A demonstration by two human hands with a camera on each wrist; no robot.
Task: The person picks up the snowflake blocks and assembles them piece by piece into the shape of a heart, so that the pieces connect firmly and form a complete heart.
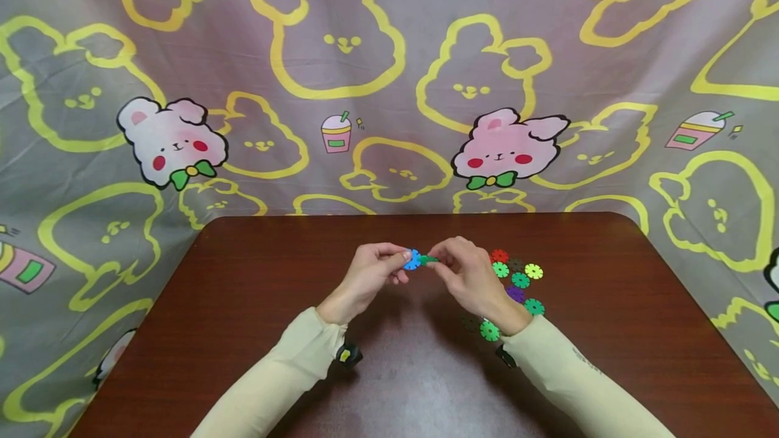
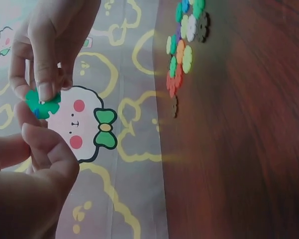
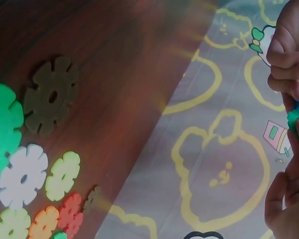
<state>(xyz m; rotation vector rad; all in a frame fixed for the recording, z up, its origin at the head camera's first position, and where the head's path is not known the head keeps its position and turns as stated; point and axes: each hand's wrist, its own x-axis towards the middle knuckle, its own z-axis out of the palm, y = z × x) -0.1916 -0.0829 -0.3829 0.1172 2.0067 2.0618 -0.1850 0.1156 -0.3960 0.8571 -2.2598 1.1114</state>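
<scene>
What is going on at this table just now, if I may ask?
A person's left hand pinches a blue notched disc, and the right hand pinches a green disc against it, both above the brown table. More notched discs in several colours lie on the table toward the right. Whether the two held pieces are interlocked is hard to tell.

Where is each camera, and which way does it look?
Head: worn there, facing forward and down at the table; left hand, right hand and sleeves show.
Left wrist: worn there, facing the green disc and cloth; both hands show.
Right wrist: worn there, facing loose discs and that cloth; both hands partly show.
Both wrist views share the green disc.
</scene>
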